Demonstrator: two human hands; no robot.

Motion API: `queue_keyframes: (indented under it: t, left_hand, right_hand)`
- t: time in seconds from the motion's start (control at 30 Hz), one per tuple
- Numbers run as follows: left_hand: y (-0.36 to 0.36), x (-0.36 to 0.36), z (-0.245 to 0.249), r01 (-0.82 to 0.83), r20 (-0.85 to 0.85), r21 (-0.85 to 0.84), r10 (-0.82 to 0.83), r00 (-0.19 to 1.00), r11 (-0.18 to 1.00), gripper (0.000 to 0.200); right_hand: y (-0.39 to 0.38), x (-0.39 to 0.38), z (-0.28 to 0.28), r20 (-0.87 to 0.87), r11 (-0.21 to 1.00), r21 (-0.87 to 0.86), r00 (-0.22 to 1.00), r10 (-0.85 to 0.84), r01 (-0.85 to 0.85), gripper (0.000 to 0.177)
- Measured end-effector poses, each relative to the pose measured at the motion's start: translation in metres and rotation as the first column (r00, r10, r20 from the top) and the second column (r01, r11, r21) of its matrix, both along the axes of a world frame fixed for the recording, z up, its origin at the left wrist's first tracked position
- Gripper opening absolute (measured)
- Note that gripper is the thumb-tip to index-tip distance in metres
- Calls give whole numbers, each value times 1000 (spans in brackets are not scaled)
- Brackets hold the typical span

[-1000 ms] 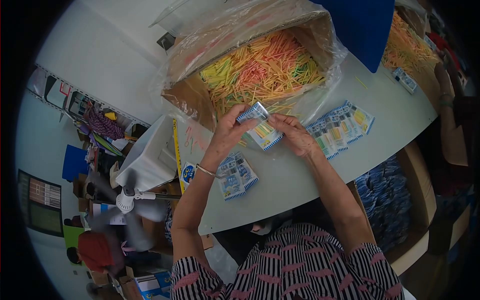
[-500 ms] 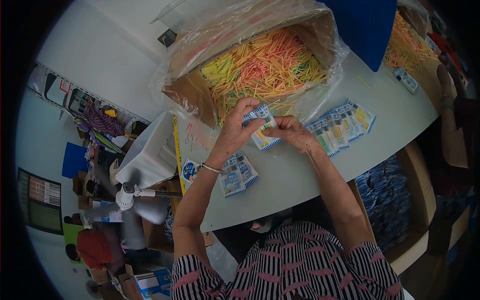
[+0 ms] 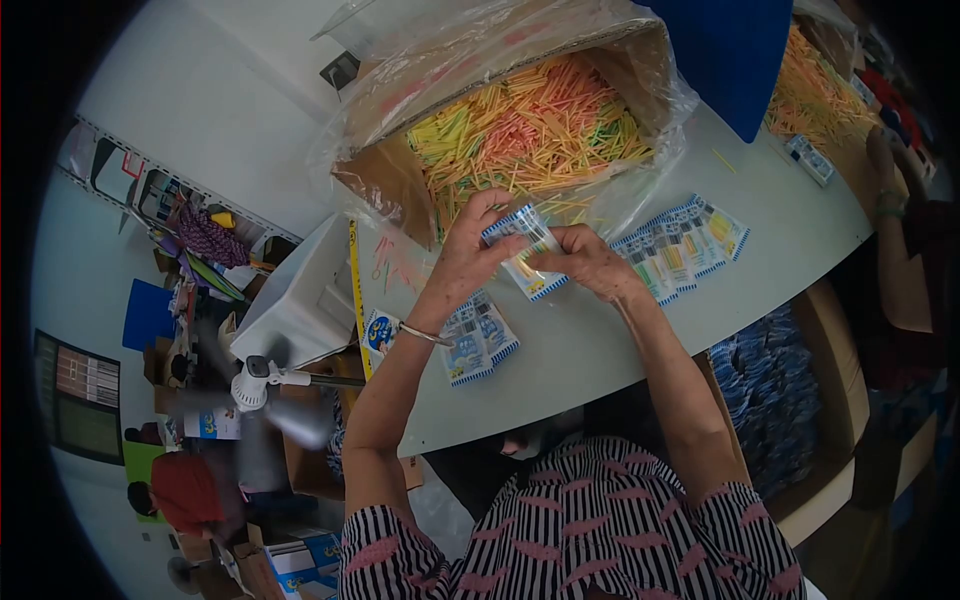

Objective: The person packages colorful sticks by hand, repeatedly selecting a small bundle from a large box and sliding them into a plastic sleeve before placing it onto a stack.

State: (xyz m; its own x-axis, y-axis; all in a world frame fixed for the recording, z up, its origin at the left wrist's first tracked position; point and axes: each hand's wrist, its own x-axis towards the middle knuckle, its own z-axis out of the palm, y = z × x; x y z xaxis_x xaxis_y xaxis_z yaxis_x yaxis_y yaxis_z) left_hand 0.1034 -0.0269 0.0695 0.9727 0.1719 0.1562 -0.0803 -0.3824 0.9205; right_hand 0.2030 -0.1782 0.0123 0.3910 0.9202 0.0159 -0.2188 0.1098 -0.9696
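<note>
Between my two hands is a small plastic packet (image 3: 540, 281) with blue-and-white striped ends and coloured sticks partly visible in it. My left hand (image 3: 468, 248), with a bracelet at the wrist, is closed on the packet's left side, the thumb across its front. My right hand (image 3: 598, 264) pinches the right side with thumb and fingers. Left of centre on the table lies a small pile of similar packets (image 3: 478, 345). To the right, an overlapping row of stick-filled packets (image 3: 680, 250) is spread out.
A plastic-lined cardboard box (image 3: 385, 195) full of coloured sticks (image 3: 530, 125) lies behind my hands on the table (image 3: 560, 380). A carton of blue packets (image 3: 770, 400) stands below the right edge. A fan (image 3: 255, 385) is at left. Another person's arm (image 3: 900, 250) shows at far right.
Both hands keep their hold on the packet, which has tilted slightly. The surrounding view has shifted a little; the piles look the same.
</note>
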Motion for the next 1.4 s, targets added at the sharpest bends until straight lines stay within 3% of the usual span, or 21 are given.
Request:
queue_keyframes:
  t: [0.13,0.2,0.23,0.3,0.33,0.37,0.4,0.43,0.47,0.5,0.57,0.6,0.67,0.8,0.87,0.97,1.1,1.23,1.3,1.37,1.4]
  left_hand:
    - [-11,-3,4,4,-4,86,-4,1000,996,49]
    - [-14,-9,6,111,-22,-126,-115,993,986,52]
    - [-8,-15,3,106,-22,-131,-109,994,986,52]
    - [15,-32,-6,80,-92,162,-65,994,984,55]
    - [21,-41,-6,78,-91,160,-64,994,984,55]
    - [26,-53,-6,40,-161,316,12,987,948,57]
    - [29,-66,-6,18,-220,467,97,971,884,59]
    - [36,-78,-13,15,-221,467,100,970,884,59]
    - [43,-91,-26,35,-201,611,113,973,791,61]
    - [44,-98,-29,54,-182,737,121,976,674,62]
    - [46,-103,-37,75,-273,717,180,945,693,63]
    - [46,-106,-39,92,-362,692,233,903,716,64]
    - [54,-111,-49,55,-297,689,212,931,723,59]
    - [62,-111,-56,-50,-216,594,219,952,803,39]
    - [65,-111,-55,-78,-212,571,238,948,817,32]
    - [65,-111,-48,-115,-197,509,245,949,853,22]
    - [56,-114,-25,-127,-119,446,200,973,886,16]
    - [50,-114,-12,-136,-42,340,160,986,930,14]
    - [45,-114,-11,-133,-52,170,143,988,976,14]
    - [37,-110,-16,-96,-59,178,108,992,979,13]
    - [33,-108,-17,-62,-67,186,75,995,981,13]
  right_hand:
    - [-22,-9,17,18,997,-23,997,-72,72,21]
    - [-37,-11,15,9,993,-35,993,-114,114,20]
    - [-48,-9,10,98,981,-74,981,-169,177,19]
    - [-72,-8,-1,185,964,-116,958,-218,241,18]
    - [-83,-7,-4,351,949,-145,911,-217,282,16]
    - [-92,-7,-7,506,932,-166,839,-201,324,14]
    - [-97,-10,-13,504,932,-168,841,-198,320,14]
    - [-100,-13,-20,692,892,-139,687,-224,431,15]
    - [-100,-16,-24,840,846,-82,493,-225,527,16]
    - [-99,-21,-27,839,848,-82,495,-225,524,16]
    - [-93,-28,-28,974,748,67,119,-193,660,23]
    - [-89,-30,-26,974,752,69,119,-194,656,23]
    - [-79,-36,-20,988,649,141,-69,-135,748,31]
    - [-48,-68,-8,948,771,206,71,-309,603,32]
    - [-27,-84,-16,877,902,133,375,-300,411,30]
    - [0,-100,-18,853,937,65,469,-231,344,30]
    - [25,-112,-22,862,940,95,446,-242,327,32]
    - [35,-113,-20,731,937,60,625,-275,343,25]
    - [33,-109,-19,679,935,68,671,-299,348,23]
    - [26,-105,-16,492,966,72,834,-250,248,18]
    - [23,-104,-17,493,966,70,833,-251,250,18]
